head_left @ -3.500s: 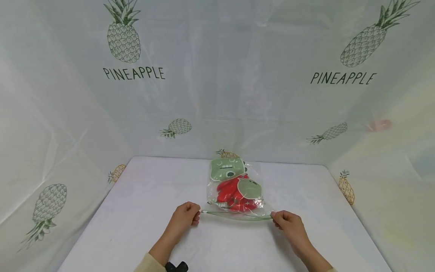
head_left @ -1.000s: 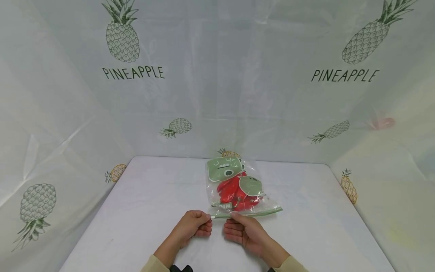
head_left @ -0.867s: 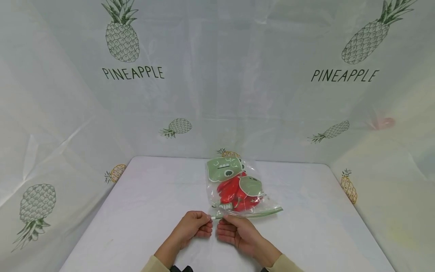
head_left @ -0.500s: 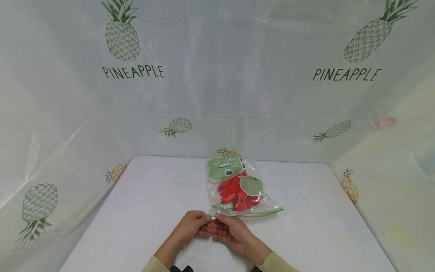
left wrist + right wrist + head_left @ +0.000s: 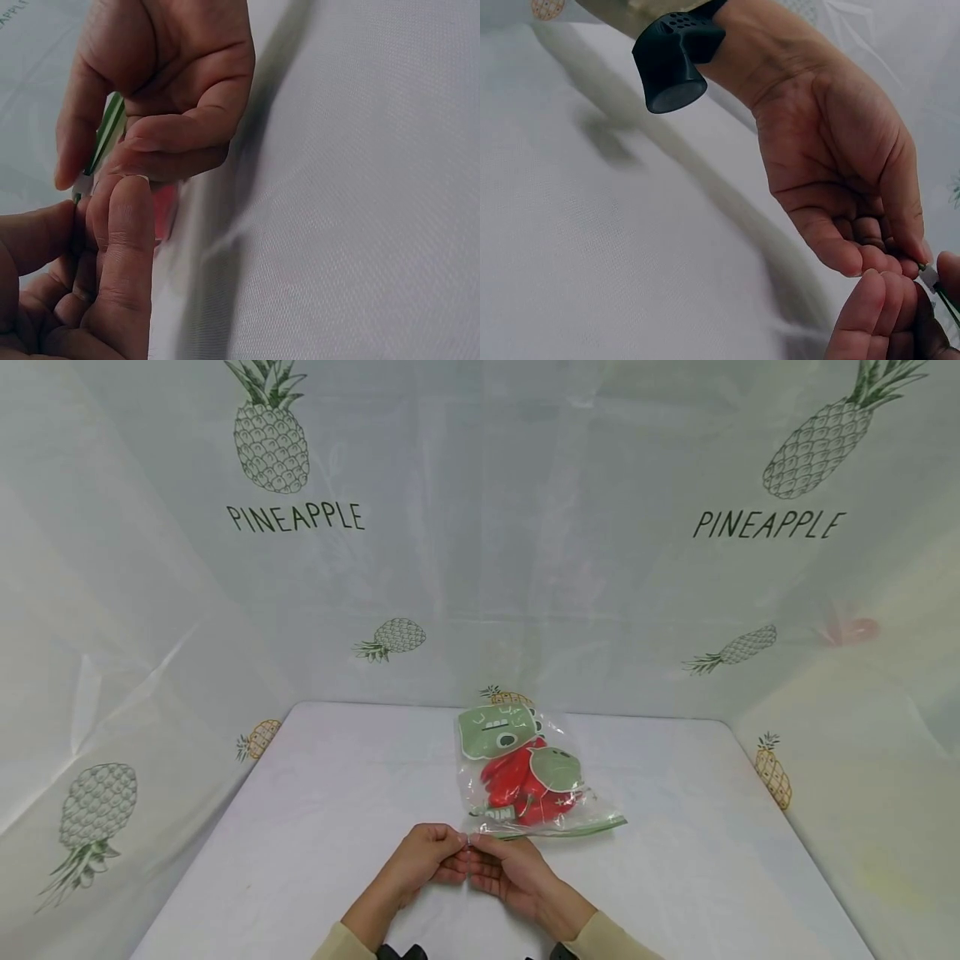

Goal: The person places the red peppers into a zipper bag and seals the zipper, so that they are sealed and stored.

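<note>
A clear zip bag point(image 5: 498, 731) with green cartoon prints lies on the table, and red peppers point(image 5: 507, 774) show through it. Its green zip strip point(image 5: 588, 830) runs along the near edge. My left hand point(image 5: 427, 860) pinches the strip's left end between thumb and index finger. Right beside it my right hand point(image 5: 517, 877) pinches the strip at the small white slider point(image 5: 928, 277), fingertips meeting those of the left. In the left wrist view, the slider point(image 5: 82, 184) shows between the two thumbs. The other fingers of both hands are loosely bent below the strip.
The white-covered table point(image 5: 337, 760) ends at a pale curtain point(image 5: 480, 568) with pineapple prints, which also hangs at both sides. A black wrist camera point(image 5: 676, 71) sits on the left wrist. A blurred red shape point(image 5: 851, 631) shows through the curtain at right.
My right hand has slid left along the zip from the right end to the left end, meeting my left hand. The bag's mouth, earlier spread apart, now lies together as one strip.
</note>
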Tool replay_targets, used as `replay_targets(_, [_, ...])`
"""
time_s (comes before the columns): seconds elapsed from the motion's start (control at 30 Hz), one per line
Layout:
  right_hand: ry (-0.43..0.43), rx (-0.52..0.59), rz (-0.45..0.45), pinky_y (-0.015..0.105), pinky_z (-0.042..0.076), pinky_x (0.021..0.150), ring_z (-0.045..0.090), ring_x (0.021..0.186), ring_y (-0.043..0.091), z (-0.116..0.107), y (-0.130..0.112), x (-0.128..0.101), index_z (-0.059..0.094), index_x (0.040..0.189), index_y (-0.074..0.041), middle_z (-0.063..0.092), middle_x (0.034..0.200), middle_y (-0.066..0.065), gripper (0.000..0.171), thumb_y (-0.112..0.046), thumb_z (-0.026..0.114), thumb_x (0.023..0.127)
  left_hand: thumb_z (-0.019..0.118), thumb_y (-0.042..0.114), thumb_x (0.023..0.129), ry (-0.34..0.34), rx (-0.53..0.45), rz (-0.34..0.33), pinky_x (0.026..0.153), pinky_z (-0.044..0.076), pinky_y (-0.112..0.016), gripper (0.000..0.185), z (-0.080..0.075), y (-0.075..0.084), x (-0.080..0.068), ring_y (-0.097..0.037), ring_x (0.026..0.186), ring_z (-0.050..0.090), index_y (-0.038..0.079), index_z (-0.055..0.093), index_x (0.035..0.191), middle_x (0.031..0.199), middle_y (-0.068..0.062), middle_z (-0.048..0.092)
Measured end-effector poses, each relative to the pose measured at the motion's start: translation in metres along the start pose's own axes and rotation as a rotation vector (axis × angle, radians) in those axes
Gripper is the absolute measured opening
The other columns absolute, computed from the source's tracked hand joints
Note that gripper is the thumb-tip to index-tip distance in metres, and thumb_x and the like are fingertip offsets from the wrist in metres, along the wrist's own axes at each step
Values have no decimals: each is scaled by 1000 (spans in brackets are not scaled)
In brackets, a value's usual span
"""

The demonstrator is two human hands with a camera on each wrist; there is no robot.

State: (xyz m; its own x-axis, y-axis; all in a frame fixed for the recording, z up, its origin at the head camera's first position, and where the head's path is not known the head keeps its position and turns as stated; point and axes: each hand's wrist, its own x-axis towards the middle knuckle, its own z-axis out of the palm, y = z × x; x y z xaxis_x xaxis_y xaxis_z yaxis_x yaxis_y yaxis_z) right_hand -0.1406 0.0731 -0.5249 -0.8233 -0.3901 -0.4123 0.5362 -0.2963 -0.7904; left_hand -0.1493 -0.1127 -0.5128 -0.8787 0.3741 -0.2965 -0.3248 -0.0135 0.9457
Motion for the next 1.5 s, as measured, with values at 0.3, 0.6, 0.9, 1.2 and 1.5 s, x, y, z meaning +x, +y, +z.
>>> replay_targets(0.3, [33,-7,-16,26,61,69,73,77,13,0,0,2,71,104,0,76,88,9,31,-25,73,87,62,18,96,6,-8,-5,65,62,-31,20,2,2,1,-13,70,69,-1,62,91,82,-6,69])
replay_targets(0.6, [61,7,-22,28,62,69,71,72,12,0,-2,0,71,98,1,75,81,5,26,-22,73,86,63,14,94,28,-14,1,64,62,-29,16,4,0,1,-11,67,67,-1,62,89,78,-3,67])
replay_targets(0.9, [86,-4,-16,30,62,72,69,71,11,-7,-5,-1,71,92,-3,72,76,1,21,-23,71,88,61,14,95,62,-20,5,65,62,-30,17,1,-3,2,-11,67,66,-3,62,92,77,-3,64])
replay_targets(1.2, [47,19,4,31,62,74,69,72,10,-9,-5,-2,71,90,-6,72,77,0,17,-23,70,89,64,20,94,66,-21,-1,64,62,-28,23,5,-1,0,-11,67,67,-2,63,90,77,-4,66])
replay_targets(1.5, [38,34,-8,35,62,77,71,75,12,-8,-4,-3,70,93,-5,73,79,1,16,-21,68,90,63,20,95,81,-15,-1,64,61,-27,22,6,-3,1,-11,68,67,-1,63,89,78,-3,66])
